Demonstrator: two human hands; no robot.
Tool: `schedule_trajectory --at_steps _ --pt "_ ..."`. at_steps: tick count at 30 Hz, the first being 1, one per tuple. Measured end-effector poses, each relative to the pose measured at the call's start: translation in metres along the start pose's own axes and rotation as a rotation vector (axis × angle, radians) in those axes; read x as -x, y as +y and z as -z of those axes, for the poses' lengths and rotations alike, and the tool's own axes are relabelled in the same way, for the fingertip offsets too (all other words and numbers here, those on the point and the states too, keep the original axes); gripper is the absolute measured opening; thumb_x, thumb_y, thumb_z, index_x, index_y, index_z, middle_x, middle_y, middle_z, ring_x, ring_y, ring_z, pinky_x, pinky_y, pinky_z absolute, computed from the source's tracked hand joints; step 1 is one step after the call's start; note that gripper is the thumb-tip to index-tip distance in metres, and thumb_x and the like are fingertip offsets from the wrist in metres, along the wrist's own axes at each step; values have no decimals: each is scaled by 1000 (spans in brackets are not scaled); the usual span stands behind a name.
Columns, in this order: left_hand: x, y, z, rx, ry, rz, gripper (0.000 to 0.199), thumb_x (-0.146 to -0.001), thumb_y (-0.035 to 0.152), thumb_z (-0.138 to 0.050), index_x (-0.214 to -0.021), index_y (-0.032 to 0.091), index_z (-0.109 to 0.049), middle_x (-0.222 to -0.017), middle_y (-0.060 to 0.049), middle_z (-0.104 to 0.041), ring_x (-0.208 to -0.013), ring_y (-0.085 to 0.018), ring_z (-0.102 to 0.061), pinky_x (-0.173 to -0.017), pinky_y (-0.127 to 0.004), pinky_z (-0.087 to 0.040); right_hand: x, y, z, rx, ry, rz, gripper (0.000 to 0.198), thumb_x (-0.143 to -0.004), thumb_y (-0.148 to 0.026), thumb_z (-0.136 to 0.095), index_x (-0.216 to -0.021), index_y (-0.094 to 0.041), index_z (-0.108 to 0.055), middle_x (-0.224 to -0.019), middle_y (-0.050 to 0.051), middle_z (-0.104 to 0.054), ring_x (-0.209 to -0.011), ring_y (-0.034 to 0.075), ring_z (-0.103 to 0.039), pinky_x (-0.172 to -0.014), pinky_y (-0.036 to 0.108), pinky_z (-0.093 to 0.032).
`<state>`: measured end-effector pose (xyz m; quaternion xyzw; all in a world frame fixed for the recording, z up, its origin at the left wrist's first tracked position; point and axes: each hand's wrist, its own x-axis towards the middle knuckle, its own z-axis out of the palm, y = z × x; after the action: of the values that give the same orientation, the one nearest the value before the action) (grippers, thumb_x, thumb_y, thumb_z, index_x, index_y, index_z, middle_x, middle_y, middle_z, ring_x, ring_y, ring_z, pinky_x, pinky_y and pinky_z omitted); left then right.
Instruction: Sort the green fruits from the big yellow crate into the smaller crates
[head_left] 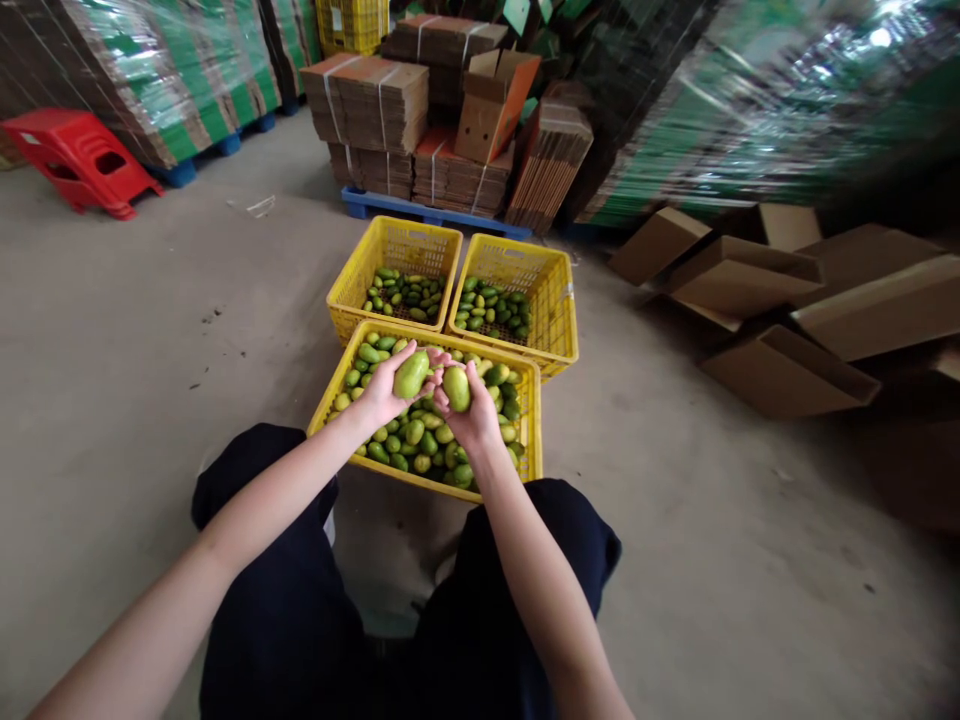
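My left hand (384,392) is wrapped round a smooth yellow-green mango (411,374). Close beside it, my right hand (477,418) grips a second, rounder green mango (457,389). Both hands are held over a yellow plastic crate (534,432) between my knees, which is filled with many green and yellowish mangoes (414,432). Beyond it stand two more yellow crates, one at the left (346,292) and one at the right (553,345), each with smaller, darker green fruit on its bottom. My hands and forearms hide part of the near crate's contents.
Bundled flat cardboard (367,100) is stacked on a blue pallet (435,213) behind the crates. Open cardboard boxes (787,370) lie at the right. A red stool (79,160) is at the far left, near wrapped pallet loads (180,80). Concrete floor (150,380) surrounds the crates.
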<state>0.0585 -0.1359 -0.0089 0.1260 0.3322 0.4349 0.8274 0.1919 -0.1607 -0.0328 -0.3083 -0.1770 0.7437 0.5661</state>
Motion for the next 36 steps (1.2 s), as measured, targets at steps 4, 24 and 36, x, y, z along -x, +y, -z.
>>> schedule_trajectory --at_steps 4,24,36 --pt "2 1 3 98 -11 -7 24 -97 28 -47 -98 15 -67 -81 -4 -72 -53 -8 -63 -49 -16 -53 4 -2 1 -74 12 3 17 -93 -35 -53 -90 -21 -62 -83 1 -70 -51 8 -51 -45 20 -45" --pt "6 37 42 312 258 -69 15 -91 12 -48 -91 12 -63 -68 -3 -67 -57 -10 -67 -50 -16 -55 -34 59 37 296 396 -409 10 -83 -28 -52 -77 -21 -50 -56 -2 -52 -44 14 -50 -39 22 -40" --pt "20 56 32 320 237 -79 17 -90 13 -46 -87 12 -62 -64 -4 -62 -52 -10 -63 -46 -16 -53 -103 -20 -31 1305 -158 37 22 -71 -37 -73 -88 -23 -73 -97 6 -73 -106 28 -66 -103 46 -46"
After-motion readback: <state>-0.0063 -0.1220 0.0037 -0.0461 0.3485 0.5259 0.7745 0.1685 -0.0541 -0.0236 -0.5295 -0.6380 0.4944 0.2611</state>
